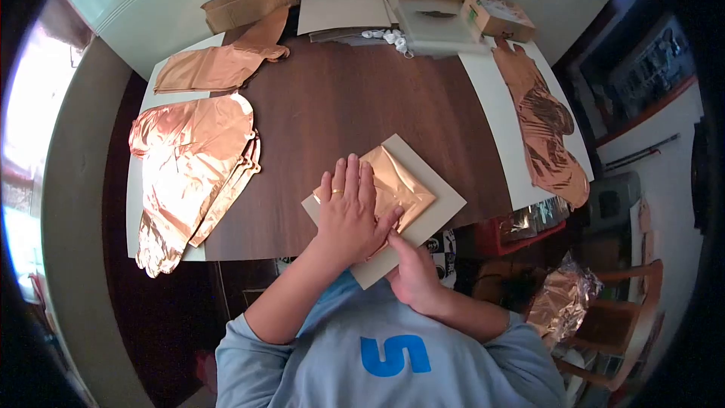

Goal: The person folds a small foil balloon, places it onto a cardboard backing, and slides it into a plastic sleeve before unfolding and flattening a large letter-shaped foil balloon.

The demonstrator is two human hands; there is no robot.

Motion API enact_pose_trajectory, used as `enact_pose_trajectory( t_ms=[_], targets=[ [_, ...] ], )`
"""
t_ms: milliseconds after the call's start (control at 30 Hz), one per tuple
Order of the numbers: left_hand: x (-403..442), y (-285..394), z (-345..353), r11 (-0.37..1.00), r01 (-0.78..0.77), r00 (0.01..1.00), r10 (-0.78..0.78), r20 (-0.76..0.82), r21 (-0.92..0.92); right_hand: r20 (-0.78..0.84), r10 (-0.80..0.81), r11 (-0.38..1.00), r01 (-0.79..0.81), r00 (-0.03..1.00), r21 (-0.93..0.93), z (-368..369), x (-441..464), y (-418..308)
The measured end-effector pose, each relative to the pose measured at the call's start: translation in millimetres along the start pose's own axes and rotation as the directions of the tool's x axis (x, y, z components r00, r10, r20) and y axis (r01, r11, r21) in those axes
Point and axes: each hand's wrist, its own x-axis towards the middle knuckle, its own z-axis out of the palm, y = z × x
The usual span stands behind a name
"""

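Observation:
A folded copper-coloured foil balloon [398,184] lies on a square beige card [445,195] at the table's front edge. My left hand [349,208], with a ring on one finger, rests flat on the foil, fingers stretched out. At the card's near edge is my right hand [414,272], its thumb up by the fold of the foil. The right fingers are mostly hidden under the card, which they grip from below.
Flat foil balloons lie in stacks at the left [189,159], back left [204,68] and right [540,121]. Cardboard pieces [343,11] and a small box [498,15] stand at the back. A red crate [495,238] and a wooden chair [642,310] are at the right.

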Motion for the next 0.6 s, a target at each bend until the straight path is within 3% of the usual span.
enact_pose_trajectory(
  t_ms=[100,200,400,600],
  targets=[
    [-6.9,-2.9,-0.1,0.999,-0.042,0.999,0.042,0.001,-0.003,0.141,0.056,0.967,-0.018,0.988,-0.256,-30.0,2.7,-1.0],
    [-11.1,-8.4,4.2,0.997,-0.082,0.997,0.082,-0.011,0.008,0.173,0.069,0.948,-0.011,0.983,-0.319,-54.2,3.9,-3.1],
    [-17.4,-6.7,3.6,0.991,-0.135,0.991,0.135,-0.001,-0.015,0.120,0.050,0.912,0.003,0.992,-0.411,-56.0,-7.0,-5.0],
    [-17.1,-15.5,0.7,0.978,-0.210,0.978,0.210,0.007,0.007,0.149,0.054,0.954,-0.007,0.987,-0.300,-48.9,1.7,-5.2]
  ],
)
